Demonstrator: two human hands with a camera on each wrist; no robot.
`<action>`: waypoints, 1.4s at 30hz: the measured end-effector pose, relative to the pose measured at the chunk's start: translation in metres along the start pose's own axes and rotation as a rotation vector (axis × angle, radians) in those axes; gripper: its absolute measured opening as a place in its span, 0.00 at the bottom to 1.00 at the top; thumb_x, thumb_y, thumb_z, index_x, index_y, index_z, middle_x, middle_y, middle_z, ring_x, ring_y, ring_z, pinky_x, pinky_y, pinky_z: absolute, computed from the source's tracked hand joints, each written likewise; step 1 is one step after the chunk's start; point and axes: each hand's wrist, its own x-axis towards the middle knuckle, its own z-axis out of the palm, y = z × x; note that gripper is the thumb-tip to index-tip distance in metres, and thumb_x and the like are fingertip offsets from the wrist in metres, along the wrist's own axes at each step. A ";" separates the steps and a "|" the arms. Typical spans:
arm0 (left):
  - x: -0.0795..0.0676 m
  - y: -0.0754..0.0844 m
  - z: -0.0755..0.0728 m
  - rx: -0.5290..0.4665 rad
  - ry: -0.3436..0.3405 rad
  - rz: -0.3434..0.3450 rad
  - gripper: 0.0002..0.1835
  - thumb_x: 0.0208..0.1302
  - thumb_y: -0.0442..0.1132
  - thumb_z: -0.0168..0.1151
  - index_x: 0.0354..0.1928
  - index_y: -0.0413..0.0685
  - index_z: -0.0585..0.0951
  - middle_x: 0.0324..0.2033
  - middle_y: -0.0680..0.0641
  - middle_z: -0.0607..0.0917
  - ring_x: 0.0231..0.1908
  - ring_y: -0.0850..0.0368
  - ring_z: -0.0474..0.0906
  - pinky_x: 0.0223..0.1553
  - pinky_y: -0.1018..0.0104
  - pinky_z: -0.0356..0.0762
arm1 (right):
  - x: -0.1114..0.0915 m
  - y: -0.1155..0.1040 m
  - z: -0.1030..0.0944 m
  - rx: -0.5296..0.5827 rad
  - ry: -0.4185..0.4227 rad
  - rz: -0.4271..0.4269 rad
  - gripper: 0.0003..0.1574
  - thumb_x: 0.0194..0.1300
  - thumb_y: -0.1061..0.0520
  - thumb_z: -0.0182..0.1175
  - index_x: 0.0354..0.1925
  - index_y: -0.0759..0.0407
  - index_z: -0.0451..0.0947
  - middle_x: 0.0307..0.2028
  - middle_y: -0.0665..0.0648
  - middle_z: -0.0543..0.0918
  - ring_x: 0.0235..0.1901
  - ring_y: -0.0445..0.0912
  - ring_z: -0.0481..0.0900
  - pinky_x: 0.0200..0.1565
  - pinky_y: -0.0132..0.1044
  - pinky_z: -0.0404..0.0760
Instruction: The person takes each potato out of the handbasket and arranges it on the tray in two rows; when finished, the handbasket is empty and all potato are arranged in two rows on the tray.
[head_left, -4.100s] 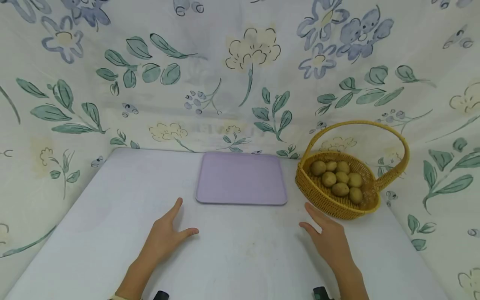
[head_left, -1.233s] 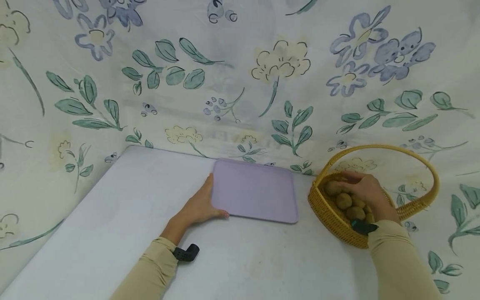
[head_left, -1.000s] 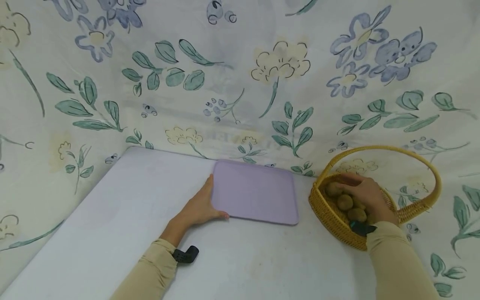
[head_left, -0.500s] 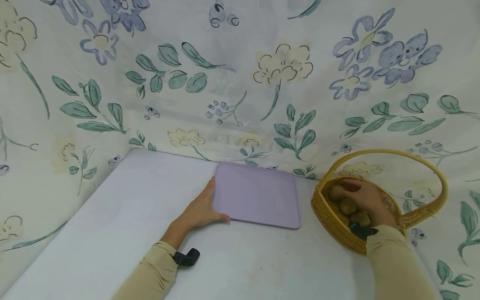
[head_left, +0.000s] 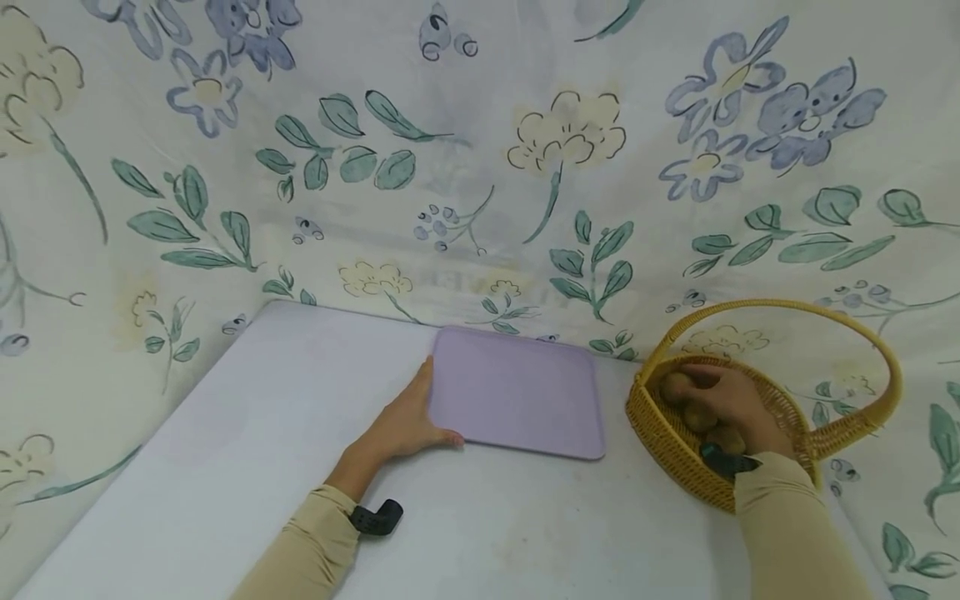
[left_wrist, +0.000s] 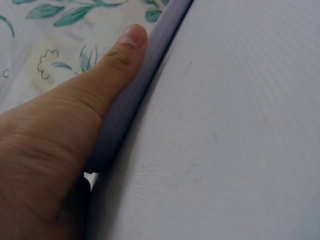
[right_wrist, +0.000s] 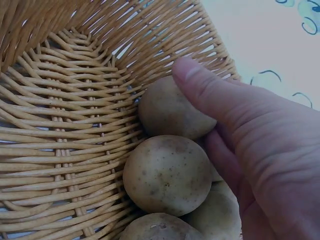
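A lilac rectangular tray (head_left: 517, 392) lies near the back edge of the white table. My left hand (head_left: 405, 421) spreads around its near left corner, fingers along the left side and thumb along the front side. Up close in the left wrist view, the straight thumb (left_wrist: 117, 62) presses against the tray's rim (left_wrist: 135, 95). On the right, my right hand (head_left: 738, 404) reaches under the handle into a wicker basket (head_left: 671, 450). Its thumb and fingers grip a round brown potato (right_wrist: 167, 107) near the basket wall; the far side of that potato is hidden.
More potatoes (right_wrist: 167, 175) lie in the basket below the held one, partly behind the hand. The basket's tall arched handle (head_left: 885, 367) rises over the right wrist. Behind the table (head_left: 480, 533) hangs a floral cloth (head_left: 465, 183).
Earlier both hands were spread above the table. Since then the left has reached the tray's corner and the right has entered the basket and gripped a potato. Over the last second both barely move.
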 end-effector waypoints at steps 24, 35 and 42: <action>0.001 -0.002 -0.001 0.013 -0.006 -0.011 0.85 0.35 0.73 0.79 0.81 0.40 0.35 0.82 0.39 0.40 0.82 0.44 0.40 0.82 0.49 0.46 | 0.007 -0.004 0.005 -0.173 0.007 -0.092 0.43 0.63 0.38 0.70 0.66 0.63 0.75 0.65 0.75 0.75 0.63 0.75 0.70 0.63 0.70 0.69; 0.001 -0.001 0.002 0.017 -0.005 -0.014 0.84 0.35 0.73 0.79 0.81 0.40 0.36 0.82 0.39 0.41 0.82 0.45 0.41 0.82 0.49 0.47 | 0.004 -0.004 0.005 -0.157 -0.002 -0.083 0.42 0.62 0.40 0.71 0.65 0.63 0.76 0.62 0.75 0.77 0.60 0.75 0.73 0.59 0.68 0.74; 0.001 0.000 0.001 0.027 -0.011 -0.020 0.84 0.36 0.73 0.79 0.81 0.39 0.36 0.82 0.39 0.41 0.82 0.45 0.41 0.82 0.49 0.47 | 0.004 -0.003 0.004 -0.154 0.001 -0.074 0.42 0.61 0.39 0.72 0.65 0.62 0.78 0.62 0.73 0.79 0.61 0.73 0.73 0.60 0.68 0.74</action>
